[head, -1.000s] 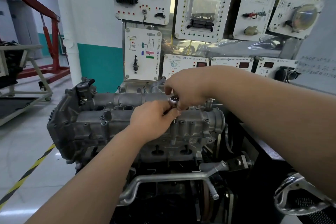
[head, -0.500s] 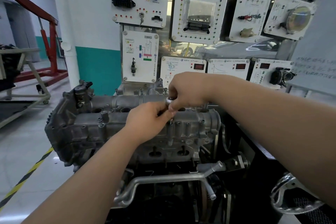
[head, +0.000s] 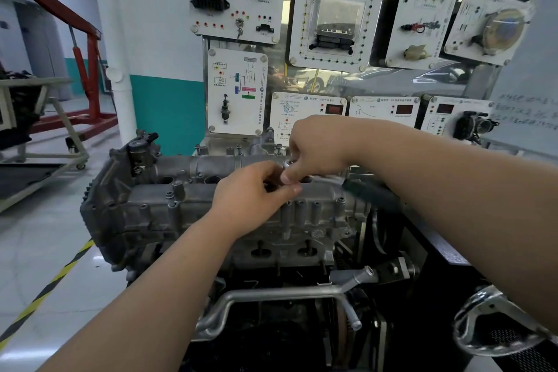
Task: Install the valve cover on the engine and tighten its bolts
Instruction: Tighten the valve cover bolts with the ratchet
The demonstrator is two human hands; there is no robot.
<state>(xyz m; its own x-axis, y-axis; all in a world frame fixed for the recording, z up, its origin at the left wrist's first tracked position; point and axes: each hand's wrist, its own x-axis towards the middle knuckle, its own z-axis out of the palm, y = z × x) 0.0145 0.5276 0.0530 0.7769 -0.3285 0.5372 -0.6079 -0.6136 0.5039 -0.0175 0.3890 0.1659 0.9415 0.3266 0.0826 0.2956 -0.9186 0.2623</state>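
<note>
The grey cast valve cover (head: pixel 169 190) lies along the top of the engine (head: pixel 211 226) in the middle of the view, with several bolts standing along its edges. A ratchet wrench (head: pixel 362 187) with a chrome head and dark handle sits over a bolt near the cover's centre, its handle pointing right and blurred. My right hand (head: pixel 314 148) grips the ratchet head from above. My left hand (head: pixel 256 190) pinches the socket just below the head. The bolt under the socket is hidden by my fingers.
White training panels (head: pixel 335 18) with sockets and parts hang right behind the engine. A metal coolant pipe (head: pixel 271 293) runs below the cover. A red engine crane (head: pixel 87 69) and a trolley (head: pixel 39 142) stand at the left. A yellow-black floor stripe (head: pixel 45 290) crosses the tiles.
The ratchet handle has swung out to the right and now shows, blurred, beyond my right wrist. Both hands stay on the ratchet head and socket at the same bolt.
</note>
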